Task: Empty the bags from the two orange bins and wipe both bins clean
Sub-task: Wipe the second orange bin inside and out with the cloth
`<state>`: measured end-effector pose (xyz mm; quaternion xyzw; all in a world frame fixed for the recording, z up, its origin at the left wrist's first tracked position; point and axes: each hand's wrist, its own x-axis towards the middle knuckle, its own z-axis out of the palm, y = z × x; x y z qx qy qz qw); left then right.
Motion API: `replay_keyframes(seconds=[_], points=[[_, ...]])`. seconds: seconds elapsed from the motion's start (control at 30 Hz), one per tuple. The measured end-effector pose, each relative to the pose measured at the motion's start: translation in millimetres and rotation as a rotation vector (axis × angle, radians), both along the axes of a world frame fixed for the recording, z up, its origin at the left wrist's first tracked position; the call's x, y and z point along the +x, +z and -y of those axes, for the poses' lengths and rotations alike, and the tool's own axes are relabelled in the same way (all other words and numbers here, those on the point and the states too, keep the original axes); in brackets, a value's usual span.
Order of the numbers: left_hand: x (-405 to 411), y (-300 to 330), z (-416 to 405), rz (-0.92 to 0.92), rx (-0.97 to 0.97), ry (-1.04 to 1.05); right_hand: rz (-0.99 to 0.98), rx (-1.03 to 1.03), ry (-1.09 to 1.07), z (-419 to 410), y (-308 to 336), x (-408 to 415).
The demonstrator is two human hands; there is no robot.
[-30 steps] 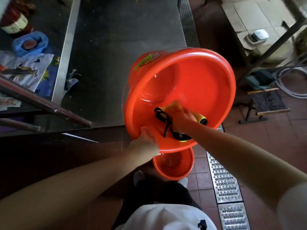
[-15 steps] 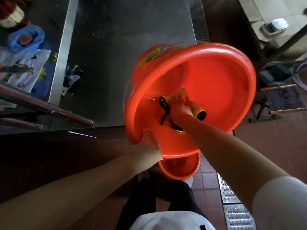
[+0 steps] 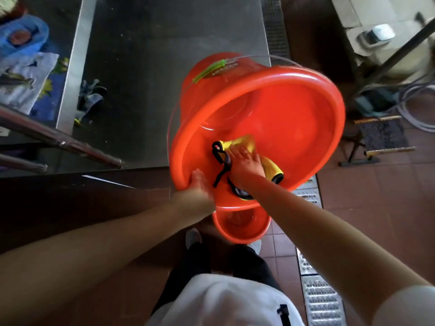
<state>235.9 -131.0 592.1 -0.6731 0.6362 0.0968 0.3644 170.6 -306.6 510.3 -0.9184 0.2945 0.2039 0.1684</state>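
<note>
A large orange bin (image 3: 294,118) is tilted toward me, its mouth open and empty of bags. My left hand (image 3: 199,187) grips its near rim at the lower left. Inside, my right hand (image 3: 244,164) presses a yellow cloth with black edging (image 3: 242,143) flat against the near inner wall. A second, smaller orange bin (image 3: 240,228) stands on the floor just below, partly hidden by the big one. A thin wire handle (image 3: 280,58) hangs over the big bin's far side.
A steel table (image 3: 150,67) lies behind the bin, with a crumpled glove (image 3: 90,97) near its left edge. Steel rails (image 3: 58,140) jut out at left. A floor drain grate (image 3: 317,290) runs along the tiled floor at right, near a small mat (image 3: 382,135) and hoses.
My right hand and the cloth slid slightly leftward along the bin's inner wall. The bin tipped and shifted a little to the right; my left hand kept its grip on the rim.
</note>
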Motion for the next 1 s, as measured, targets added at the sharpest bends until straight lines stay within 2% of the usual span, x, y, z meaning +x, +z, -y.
replay_keyframes(seconds=[0.03, 0.07, 0.1, 0.13, 0.17, 0.2, 0.4, 0.53, 0.7, 0.77, 0.87, 1.0], points=[[-5, -2, -1, -0.007, -0.089, 0.069, -0.004, 0.03, -0.002, -5, 5, -10], [-3, -7, -1, 0.011, -0.165, 0.032, 0.024, 0.07, -0.013, -10, 9, -20], [-3, -8, -1, 0.11, -0.176, -0.06, 0.026, 0.071, -0.01, -17, 9, -33], [-7, -1, 1, 0.188, -0.12, -0.059, 0.032, 0.059, -0.003, -23, 9, -45], [-8, -1, 2, 0.205, -0.138, -0.201, 0.031, 0.061, 0.0, -28, 12, -55], [-9, 0, 4, 0.21, -0.141, -0.233, 0.038, 0.059, 0.002, -31, 14, -62], [-6, 5, 6, 0.174, -0.063, -0.162, 0.043, 0.046, 0.035, -33, 17, -76], [-5, -5, 5, 0.205, -0.072, -0.268, 0.041, 0.06, 0.015, -26, 11, -60], [-7, 1, 7, 0.35, -0.072, -0.331, 0.031, 0.074, -0.019, -9, -6, -26], [-9, -2, 4, 0.409, -0.08, -0.42, 0.032, 0.063, -0.026, -1, -16, -8], [-9, 13, 11, 0.284, -0.167, -0.216, 0.05, 0.029, -0.037, 16, -29, 21], [1, 13, 17, 0.278, -0.089, -0.279, 0.025, -0.009, -0.003, 39, -41, 59]])
